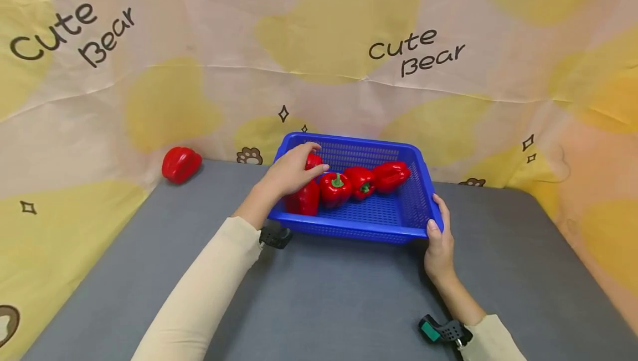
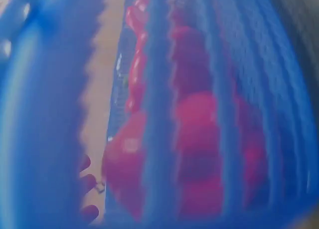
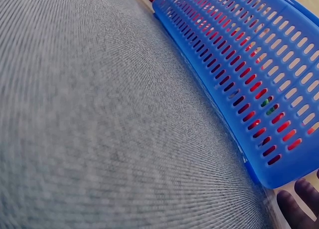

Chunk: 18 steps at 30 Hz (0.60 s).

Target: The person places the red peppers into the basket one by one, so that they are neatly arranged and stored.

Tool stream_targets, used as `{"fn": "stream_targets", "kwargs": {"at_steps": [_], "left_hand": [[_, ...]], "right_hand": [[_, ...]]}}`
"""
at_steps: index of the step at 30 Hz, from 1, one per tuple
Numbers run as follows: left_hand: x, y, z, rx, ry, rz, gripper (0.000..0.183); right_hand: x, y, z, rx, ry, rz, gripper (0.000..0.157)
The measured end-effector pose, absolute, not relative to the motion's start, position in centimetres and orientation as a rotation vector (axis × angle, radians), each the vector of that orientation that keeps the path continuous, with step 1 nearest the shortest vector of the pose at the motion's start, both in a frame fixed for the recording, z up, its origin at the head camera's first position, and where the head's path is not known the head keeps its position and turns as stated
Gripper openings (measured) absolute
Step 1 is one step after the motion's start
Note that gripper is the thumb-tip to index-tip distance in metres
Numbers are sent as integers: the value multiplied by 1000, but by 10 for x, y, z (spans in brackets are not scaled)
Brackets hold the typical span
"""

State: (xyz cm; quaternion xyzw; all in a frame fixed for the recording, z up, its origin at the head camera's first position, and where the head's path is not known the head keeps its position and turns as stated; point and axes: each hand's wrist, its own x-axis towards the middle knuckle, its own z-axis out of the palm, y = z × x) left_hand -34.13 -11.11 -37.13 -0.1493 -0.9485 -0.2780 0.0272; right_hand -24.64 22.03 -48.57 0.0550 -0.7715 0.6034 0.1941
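Observation:
A blue plastic basket with slotted walls stands on the grey table, holding several red bell peppers. My left hand reaches over its left end, thumb straight, fingers loosely bent above the peppers. One red pepper shows between that thumb and the fingers. Through the slots in the left wrist view, fingertips appear beside a large pepper. At the right front corner my right hand grips the basket, thumb on the rim and fingers along the outer side. Part of that hand shows by the basket's end in the right wrist view.
Another red bell pepper lies at the table's far left edge, away from the basket. Behind the grey table hangs a patterned cloth, close to the basket's back rim. Dark straps circle both wrists.

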Motion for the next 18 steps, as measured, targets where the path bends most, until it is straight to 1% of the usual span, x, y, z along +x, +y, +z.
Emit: {"fn": "stream_targets", "kwargs": {"at_steps": [5, 11, 14, 18], "left_hand": [[-333, -144, -358, -350, -2825, -827, 55], [-332, -180, -349, -331, -2695, -724, 51], [-332, -206, -348, -268, -2669, -633, 51], [-331, -241, -351, -116, -2702, -557, 56]], "right_hand": [[-242, 223, -482, 144, -2167, 1698, 58], [-240, 227, -480, 118, -2195, 1700, 58], [-241, 224, -481, 128, -2191, 1723, 58], [-243, 218, -480, 136, -2170, 1735, 57]]}}
